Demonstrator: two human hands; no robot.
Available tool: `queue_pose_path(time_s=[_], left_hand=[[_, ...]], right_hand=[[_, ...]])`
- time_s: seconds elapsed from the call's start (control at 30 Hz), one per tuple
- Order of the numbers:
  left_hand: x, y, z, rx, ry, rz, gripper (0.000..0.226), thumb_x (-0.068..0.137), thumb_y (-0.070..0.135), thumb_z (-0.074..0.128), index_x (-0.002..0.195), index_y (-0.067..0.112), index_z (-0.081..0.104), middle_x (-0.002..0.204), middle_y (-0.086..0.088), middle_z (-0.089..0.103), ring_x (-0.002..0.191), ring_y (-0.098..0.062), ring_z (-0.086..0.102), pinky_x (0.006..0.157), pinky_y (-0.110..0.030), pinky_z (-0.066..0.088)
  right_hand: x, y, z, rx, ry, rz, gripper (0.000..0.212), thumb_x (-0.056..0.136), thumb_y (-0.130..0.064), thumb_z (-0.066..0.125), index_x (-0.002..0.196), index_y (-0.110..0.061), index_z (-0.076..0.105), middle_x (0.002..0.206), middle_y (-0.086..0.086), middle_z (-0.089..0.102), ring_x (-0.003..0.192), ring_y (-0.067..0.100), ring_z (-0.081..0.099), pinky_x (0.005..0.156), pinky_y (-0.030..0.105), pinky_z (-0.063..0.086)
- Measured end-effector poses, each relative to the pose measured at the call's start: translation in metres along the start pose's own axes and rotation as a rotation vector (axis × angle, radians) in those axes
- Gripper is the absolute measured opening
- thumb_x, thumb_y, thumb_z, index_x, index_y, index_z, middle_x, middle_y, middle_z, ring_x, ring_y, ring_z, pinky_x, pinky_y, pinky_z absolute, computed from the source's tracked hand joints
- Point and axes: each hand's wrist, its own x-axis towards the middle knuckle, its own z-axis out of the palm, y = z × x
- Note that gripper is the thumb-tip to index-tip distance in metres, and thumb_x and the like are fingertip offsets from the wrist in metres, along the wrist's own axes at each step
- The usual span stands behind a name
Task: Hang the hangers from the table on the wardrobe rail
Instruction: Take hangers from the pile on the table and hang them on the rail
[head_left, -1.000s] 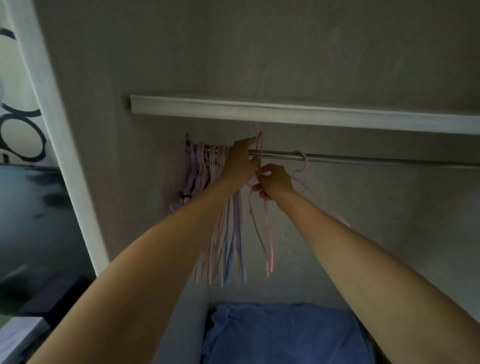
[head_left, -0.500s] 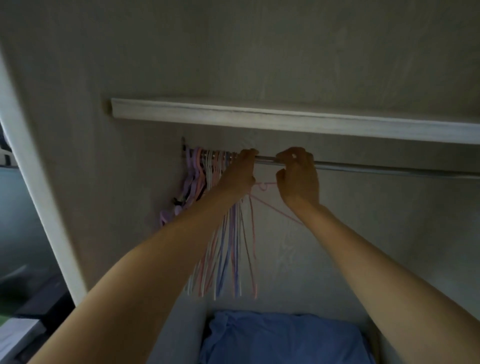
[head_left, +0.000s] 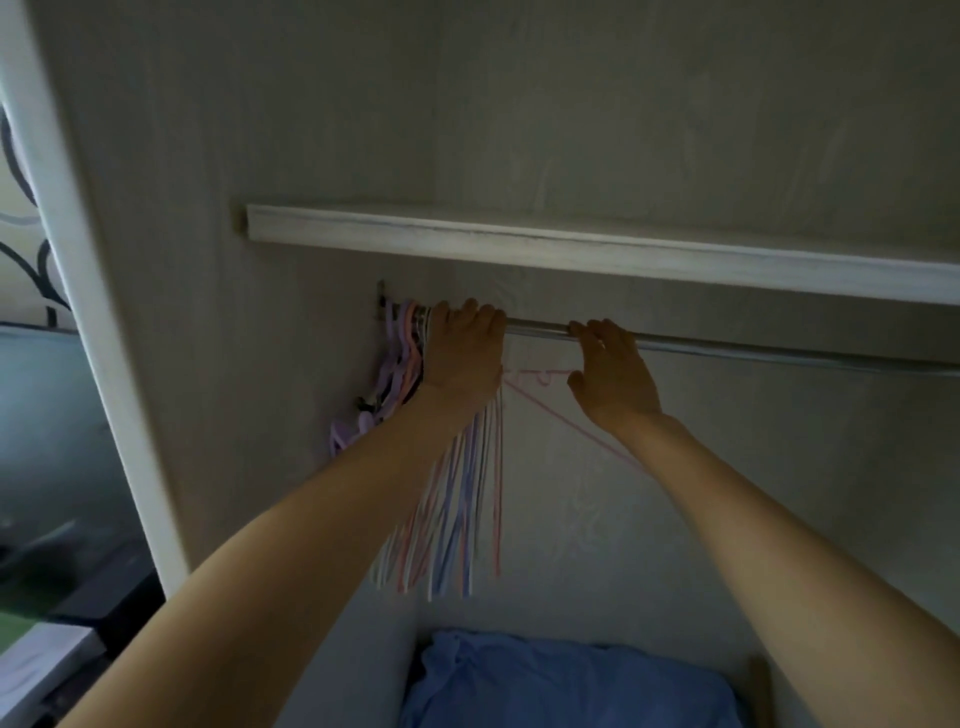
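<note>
A thin pink wire hanger (head_left: 558, 410) lies between the two hands, just under the round metal wardrobe rail (head_left: 727, 347); its small hook shows near the middle of the gap and one slanted arm runs down and to the right behind the right wrist. Whether that hook is over the rail or loose below it cannot be told. The rail's long axis runs left to right across the wardrobe, under the pale wooden shelf (head_left: 571, 248), and the hanger's flat plane appears roughly parallel to it rather than across it. To the left, at the rail's left end by its bracket, a packed bunch of pink, lilac and white hangers (head_left: 447, 499) hangs down, their bars trailing below the left forearm. The left hand (head_left: 465, 353) is up at the rail with fingers curled over it, touching the bunch; it looks to grip the rail or the hooks there, which exactly cannot be told. The right hand (head_left: 613, 371) is raised with fingers fairly straight, their tips touching the rail, and seems to hold nothing. The left hand appears nearer the pink hanger's hook. My judgement: the coming move turns on seating or sliding this hanger leftward along the rail toward the bunch. A blue folded cloth (head_left: 566, 680) lies on the wardrobe floor. No writing or brand is readable.
</note>
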Motion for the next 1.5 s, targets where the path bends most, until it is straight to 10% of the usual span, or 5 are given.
queue_pose_path(time_s=[0.27, 0.83, 1.17, 1.5], left_hand=[[0.0, 0.01, 0.005, -0.224, -0.138, 0.053, 0.072, 0.091, 0.022, 0.049, 0.151, 0.019, 0.01, 0.16, -0.001, 0.005, 0.148, -0.021, 0.004, 0.12, -0.048, 0.003], [-0.007, -0.015, -0.003, -0.413, -0.036, -0.106, 0.056, 0.094, 0.008, 0.044, 0.147, 0.009, 0.026, 0.155, -0.009, 0.025, 0.143, -0.021, 0.024, 0.115, -0.024, 0.01], [-0.01, -0.018, -0.003, -0.317, -0.153, -0.164, 0.058, 0.097, 0.022, 0.043, 0.149, 0.016, 0.018, 0.158, -0.006, 0.016, 0.146, -0.02, 0.016, 0.12, -0.038, 0.009], [-0.034, -0.003, -0.034, -0.596, -0.027, -0.25, 0.041, 0.093, 0.008, 0.04, 0.133, 0.009, 0.048, 0.134, -0.015, 0.052, 0.12, -0.03, 0.052, 0.098, -0.033, 0.042]], right_hand=[[0.0, -0.001, -0.007, 0.116, 0.013, 0.019, 0.056, 0.095, -0.011, 0.046, 0.147, -0.019, 0.028, 0.157, 0.008, 0.012, 0.145, 0.021, 0.01, 0.117, 0.029, 0.009], [0.016, -0.063, -0.007, 0.27, -0.238, -0.118, 0.058, 0.095, 0.001, 0.038, 0.149, -0.007, 0.018, 0.156, 0.01, 0.02, 0.144, 0.022, 0.019, 0.112, 0.019, 0.01], [0.015, -0.071, -0.01, 0.345, -0.392, -0.055, 0.061, 0.1, -0.003, 0.032, 0.15, -0.007, -0.002, 0.159, 0.008, -0.002, 0.148, 0.018, 0.002, 0.112, 0.017, 0.0], [-0.042, -0.07, -0.013, 0.42, -0.149, 0.078, 0.053, 0.096, -0.001, 0.039, 0.147, -0.009, 0.028, 0.154, 0.009, 0.029, 0.14, 0.021, 0.03, 0.11, 0.018, 0.019]])
